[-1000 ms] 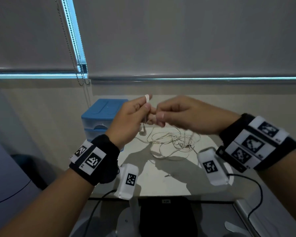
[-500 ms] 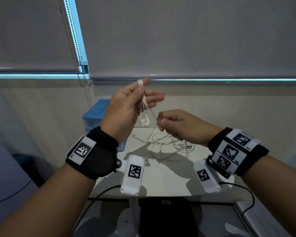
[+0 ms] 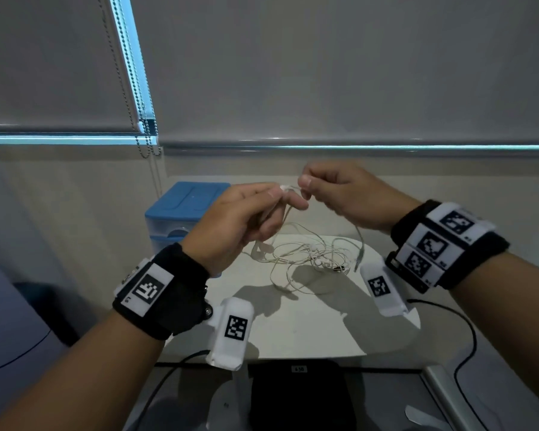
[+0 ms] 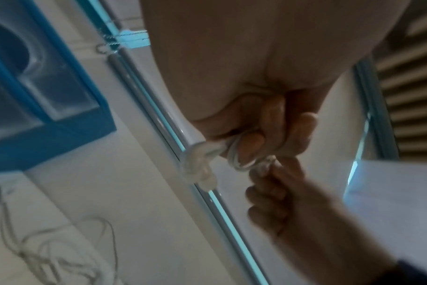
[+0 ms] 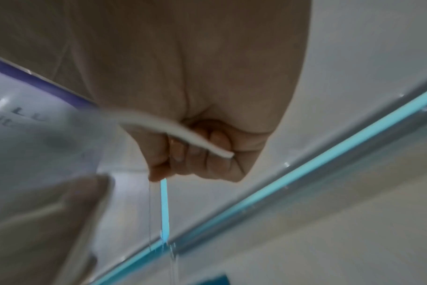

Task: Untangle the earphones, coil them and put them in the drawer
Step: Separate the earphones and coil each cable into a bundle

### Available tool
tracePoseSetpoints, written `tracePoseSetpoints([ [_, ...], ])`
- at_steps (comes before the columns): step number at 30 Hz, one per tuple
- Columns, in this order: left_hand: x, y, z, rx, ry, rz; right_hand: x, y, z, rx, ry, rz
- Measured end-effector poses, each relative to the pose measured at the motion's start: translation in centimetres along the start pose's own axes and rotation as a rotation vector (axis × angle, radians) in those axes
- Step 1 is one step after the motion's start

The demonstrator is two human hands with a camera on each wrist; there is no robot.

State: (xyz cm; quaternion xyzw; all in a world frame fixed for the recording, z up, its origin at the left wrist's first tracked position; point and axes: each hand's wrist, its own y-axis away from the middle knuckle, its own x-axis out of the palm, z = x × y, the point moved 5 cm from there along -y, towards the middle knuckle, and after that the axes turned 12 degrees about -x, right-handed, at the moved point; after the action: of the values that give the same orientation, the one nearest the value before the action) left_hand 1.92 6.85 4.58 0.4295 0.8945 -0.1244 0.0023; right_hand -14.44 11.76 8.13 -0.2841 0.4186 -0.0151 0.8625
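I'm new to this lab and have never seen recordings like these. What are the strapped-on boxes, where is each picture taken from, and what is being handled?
No machine here: a person works with bare hands. The black wristbands with patterned tags carry small white cameras. The wide picture comes from a camera on the person's head; the two close, blurry ones look along each palm from the wrists.

The left hand pinches white earphone cable wound round its fingers, with an earbud hanging below. The right hand pinches the same cable beside it. The rest of the earphones lies in a loose tangle on the white table, so coiling is not finished. The blue drawer unit stands at the table's far left, behind the left hand.
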Motion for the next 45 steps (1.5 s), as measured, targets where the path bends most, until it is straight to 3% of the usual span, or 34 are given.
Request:
tracePoseSetpoints([
  [4, -1.1, -0.3, -1.2, 0.046, 0.263, -0.098, 3.1, 1.8, -1.7, 0.046, -0.082, 0.002],
  [7, -1.6, -0.6, -0.8, 0.031, 0.315, -0.216, 4.8, 2.5, -0.7, 0.010, -0.054, 0.056],
  [12, -1.7, -1.1, 0.8, -0.062, 0.015, -0.342, 4.5, 1.5, 3.1, -0.208, 0.285, 0.074],
  [17, -0.3, -0.9, 0.9, -0.114, -0.193, -0.257, 2.6, 0.5, 4.5, -0.318, 0.303, 0.004],
  [20, 0.3, -1.0, 0.9, -0.149, -0.184, -0.203, 2.2, 0.6, 3.7, -0.273, 0.280, -0.049],
  [29, -0.5, -1.0, 1.9, -0.282, -0.050, -0.225, 3.4, 1.1, 1.1, -0.076, -0.066, -0.136],
  [35, -2.0, -0.7, 2.3, -0.197, 0.069, -0.279, 3.0, 0.9, -1.0, 0.021, -0.105, -0.249],
  [40, -2.4, -0.6, 2.0, -0.133, -0.089, -0.342, 2.5, 1.1, -1.3, 0.072, -0.111, -0.107],
  [45, -2.6, -0.9, 2.1, -0.148, -0.015, -0.346, 2.7, 0.5, -1.1, -0.070, 0.363, 0.057],
])
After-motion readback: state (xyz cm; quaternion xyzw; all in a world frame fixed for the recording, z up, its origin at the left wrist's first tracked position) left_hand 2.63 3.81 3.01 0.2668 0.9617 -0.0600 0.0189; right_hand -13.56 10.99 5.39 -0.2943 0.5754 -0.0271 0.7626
